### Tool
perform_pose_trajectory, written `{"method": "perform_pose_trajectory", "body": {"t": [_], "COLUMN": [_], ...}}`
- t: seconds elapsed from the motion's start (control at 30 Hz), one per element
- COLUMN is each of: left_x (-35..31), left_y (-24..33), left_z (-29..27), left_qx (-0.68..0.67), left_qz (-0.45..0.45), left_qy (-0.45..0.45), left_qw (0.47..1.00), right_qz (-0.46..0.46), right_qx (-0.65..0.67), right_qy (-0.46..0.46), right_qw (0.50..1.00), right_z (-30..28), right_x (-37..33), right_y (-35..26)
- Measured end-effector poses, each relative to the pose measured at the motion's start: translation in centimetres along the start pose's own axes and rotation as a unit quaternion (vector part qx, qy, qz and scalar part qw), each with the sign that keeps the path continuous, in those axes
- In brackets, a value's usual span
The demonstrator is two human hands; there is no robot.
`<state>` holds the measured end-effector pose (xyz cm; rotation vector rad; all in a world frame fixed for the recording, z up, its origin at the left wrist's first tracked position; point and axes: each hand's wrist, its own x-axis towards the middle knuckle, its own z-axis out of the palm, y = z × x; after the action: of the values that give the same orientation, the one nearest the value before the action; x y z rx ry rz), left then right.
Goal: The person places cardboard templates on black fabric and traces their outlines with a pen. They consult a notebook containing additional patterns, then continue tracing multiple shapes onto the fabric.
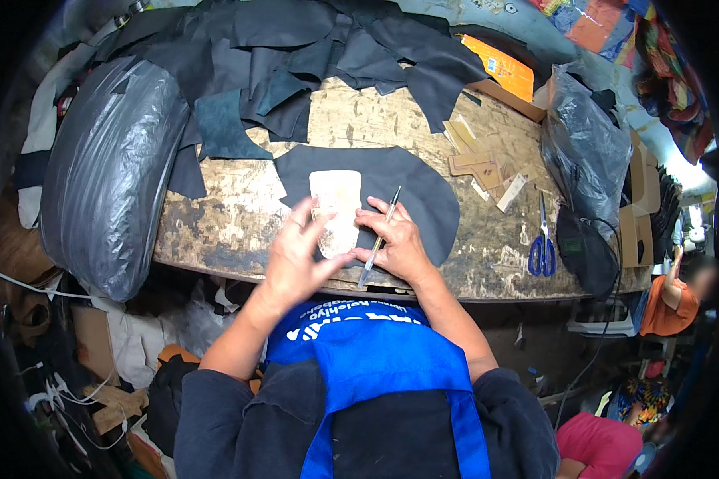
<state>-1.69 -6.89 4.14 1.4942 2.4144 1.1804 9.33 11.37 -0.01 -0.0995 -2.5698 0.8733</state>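
Note:
A pale cream card template (337,190) with rounded corners lies on a dark piece of leather (423,195) near the table's front edge. My left hand (295,251) is over the template's left side, its fingers spread and a little blurred; it holds nothing. At the template's right edge, my right hand (399,247) touches the card with its index finger and thumb. A slim pen (391,209) is held slantwise in that right hand, with one end pointing up and away and the other toward the table edge.
Dark leather pieces (284,28) are heaped at the back. A plastic-wrapped bundle (112,176) stands left. Brown card templates (483,164), blue-handled scissors (542,251), an orange box (499,68) and a plastic bag (587,132) are on the right. Another person (669,303) is at far right.

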Motion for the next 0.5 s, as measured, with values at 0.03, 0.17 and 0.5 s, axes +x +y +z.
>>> {"method": "perform_pose_trajectory", "body": {"t": [0.03, 0.17, 0.5], "left_x": [-1.1, -3.4, -3.5], "left_y": [1.3, 3.0, 0.5], "left_z": [0.6, 2.7, 4.2], "left_qx": [-0.048, -0.020, -0.433], "left_qz": [0.011, 0.030, -0.095], "left_qy": [-0.006, -0.071, 0.224], "left_qw": [0.999, 0.997, 0.868], "right_qz": [-0.003, -0.002, -0.009], "right_qx": [-0.003, -0.007, -0.010], "right_qy": [0.000, 0.002, 0.018], "right_qw": [1.000, 1.000, 1.000], "right_z": [0.0, 0.2, 0.3], "right_x": [0.0, 0.0, 0.0], "right_y": [0.0, 0.1, 0.1]}}
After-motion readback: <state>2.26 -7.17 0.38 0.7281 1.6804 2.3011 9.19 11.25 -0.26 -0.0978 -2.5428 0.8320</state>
